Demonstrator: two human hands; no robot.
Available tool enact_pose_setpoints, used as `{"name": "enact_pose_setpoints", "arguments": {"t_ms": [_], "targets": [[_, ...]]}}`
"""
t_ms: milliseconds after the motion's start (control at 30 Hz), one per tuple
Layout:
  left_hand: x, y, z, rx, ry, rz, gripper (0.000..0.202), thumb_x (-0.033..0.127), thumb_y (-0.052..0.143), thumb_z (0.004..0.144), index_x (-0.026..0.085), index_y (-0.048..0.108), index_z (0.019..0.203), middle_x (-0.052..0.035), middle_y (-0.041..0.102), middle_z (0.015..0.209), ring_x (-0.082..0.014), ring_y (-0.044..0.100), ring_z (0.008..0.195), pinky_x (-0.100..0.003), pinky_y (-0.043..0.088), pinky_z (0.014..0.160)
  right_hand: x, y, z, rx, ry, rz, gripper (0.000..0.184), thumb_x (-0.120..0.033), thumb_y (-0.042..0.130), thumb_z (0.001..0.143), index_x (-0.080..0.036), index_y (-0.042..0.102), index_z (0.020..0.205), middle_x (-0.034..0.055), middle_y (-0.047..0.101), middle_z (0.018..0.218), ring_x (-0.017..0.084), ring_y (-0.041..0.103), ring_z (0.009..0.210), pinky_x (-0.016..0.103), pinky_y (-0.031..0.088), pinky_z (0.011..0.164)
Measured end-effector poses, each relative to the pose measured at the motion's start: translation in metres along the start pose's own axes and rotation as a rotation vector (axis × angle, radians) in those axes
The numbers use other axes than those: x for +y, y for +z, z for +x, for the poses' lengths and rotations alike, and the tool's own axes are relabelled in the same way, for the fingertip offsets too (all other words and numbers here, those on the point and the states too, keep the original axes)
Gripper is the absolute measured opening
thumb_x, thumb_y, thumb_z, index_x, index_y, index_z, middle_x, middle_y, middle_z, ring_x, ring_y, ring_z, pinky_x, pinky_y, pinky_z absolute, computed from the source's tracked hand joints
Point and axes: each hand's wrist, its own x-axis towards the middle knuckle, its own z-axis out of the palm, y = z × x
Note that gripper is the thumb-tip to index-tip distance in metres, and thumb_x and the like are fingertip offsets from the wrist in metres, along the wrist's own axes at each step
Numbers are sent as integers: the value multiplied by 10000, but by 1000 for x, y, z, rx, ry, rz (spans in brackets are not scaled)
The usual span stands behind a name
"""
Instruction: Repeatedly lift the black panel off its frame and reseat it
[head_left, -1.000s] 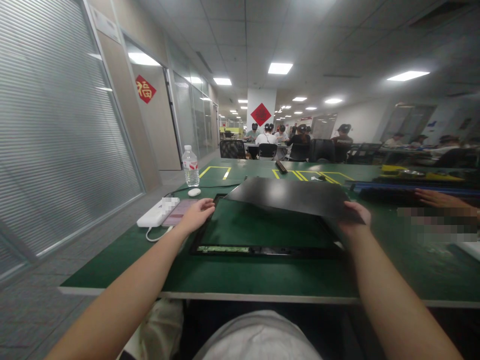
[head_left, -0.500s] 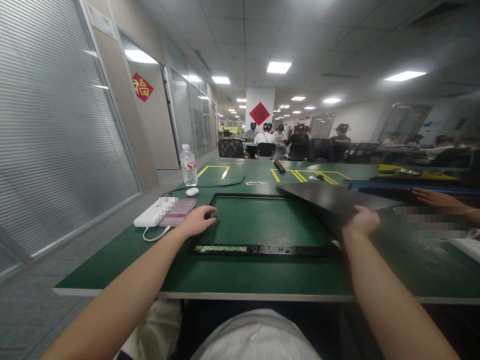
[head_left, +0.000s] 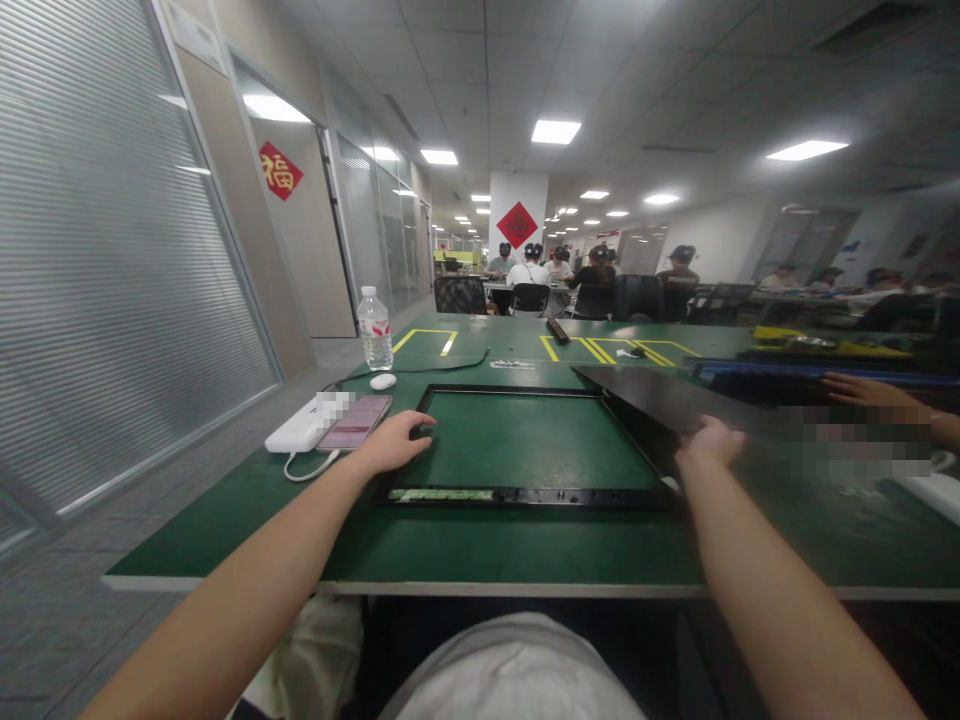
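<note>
A thin black rectangular frame (head_left: pixel 577 497) lies flat on the green table (head_left: pixel 525 545), with a green strip on its near side. My left hand (head_left: pixel 397 440) grips the left side of this frame, thumb and fingers curled over it. My right hand (head_left: pixel 712 443) is closed on the near edge of a dark flat panel (head_left: pixel 645 393), which is held tilted over the frame's right side. The fingers beneath the panel are hidden.
A water bottle (head_left: pixel 375 328), white power bank (head_left: pixel 304 425), phone (head_left: pixel 356 422) and white oval object (head_left: pixel 382 382) stand or lie on the left. A cable (head_left: pixel 442 369) runs behind the frame. Another person's hand (head_left: pixel 874 392) is at the right, near a long blue-black object (head_left: pixel 817 375).
The panel's far left corner has shifted to the right, and my right hand has moved slightly left. My left hand and the frame stay in place.
</note>
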Motion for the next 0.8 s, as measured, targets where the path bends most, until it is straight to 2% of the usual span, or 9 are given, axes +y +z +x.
{"name": "enact_pose_setpoints", "arguments": {"t_ms": [100, 200, 333, 433, 633, 800], "targets": [[-2, 1, 1, -25, 21, 47, 248, 286, 769, 663, 247, 798, 906, -123, 779, 1112, -371, 703, 1094, -461, 500, 1060, 8, 1, 9, -14, 60, 88, 428, -128, 506, 695, -285, 394, 1077, 30, 565, 1319, 167, 665, 1090, 299, 624, 777], [-4, 1, 2, -84, 39, 140, 320, 311, 700, 714, 213, 787, 1006, -140, 761, 1186, -360, 686, 1146, -461, 481, 1085, 17, 4, 17, -16, 89, 131, 395, -92, 560, 678, -270, 458, 1015, -6, 609, 1180, 169, 674, 990, 358, 632, 781], [-5, 1, 3, -142, 64, 244, 403, 344, 632, 760, 175, 762, 1102, -157, 737, 1246, -344, 675, 1176, -456, 475, 1091, 27, 7, 25, -59, 114, 191, 378, -56, 642, 653, -247, 471, 931, -21, 613, 1036, 168, 669, 892, 426, 633, 795], [-5, 1, 3, -143, 77, 255, 394, 360, 627, 761, 191, 763, 1090, -147, 742, 1242, -343, 677, 1170, -458, 477, 1088, 29, 5, 26, -84, 133, 184, 386, -35, 645, 659, -242, 490, 944, -13, 618, 1052, 167, 675, 877, 426, 637, 783], [-6, 2, 3, -139, 93, 221, 359, 357, 644, 737, 204, 771, 1037, -152, 749, 1216, -360, 680, 1150, -486, 480, 1079, 25, 3, 20, 12, 221, 132, 502, 27, 567, 662, -241, 559, 1085, 11, 634, 1195, 143, 686, 881, 342, 646, 705], [-7, 2, 4, -130, 102, 200, 330, 340, 654, 732, 207, 774, 1010, -155, 753, 1196, -366, 680, 1153, -493, 473, 1088, 21, 3, 18, 2, 242, 158, 515, 52, 539, 629, -224, 569, 1062, 13, 659, 1154, 161, 700, 872, 386, 652, 742]]}}
